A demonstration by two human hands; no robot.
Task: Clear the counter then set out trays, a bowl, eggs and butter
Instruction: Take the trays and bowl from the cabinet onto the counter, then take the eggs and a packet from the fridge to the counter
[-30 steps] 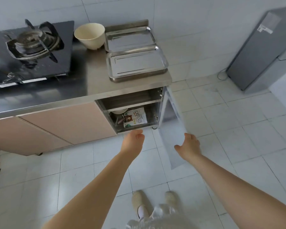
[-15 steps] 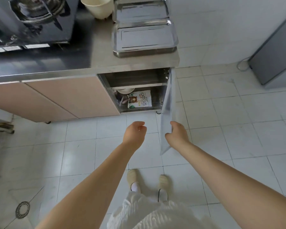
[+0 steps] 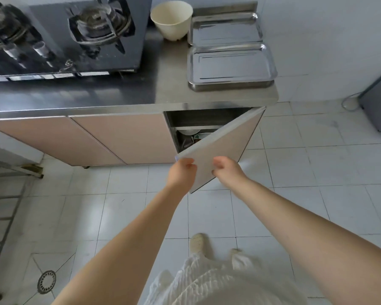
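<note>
Upper left of the frame: a black glass two-burner gas hob [image 3: 59,38] set into the brushed steel counter [image 3: 119,97], whose bare stretch carries nothing loose. Upper centre: a cream round plastic bowl [image 3: 171,18], already set out. Upper right: two rectangular stainless-steel trays [image 3: 230,63], one behind the other, just beside the bowl. No eggs or butter are visible, so these appear to remain. Centre: a beige cabinet door [image 3: 227,146], partly ajar, under the trays. The left hand [image 3: 182,172], fingers curled, meets its free edge; the right hand [image 3: 226,170], loosely curled, rests against its face; neither holds any task item
</note>
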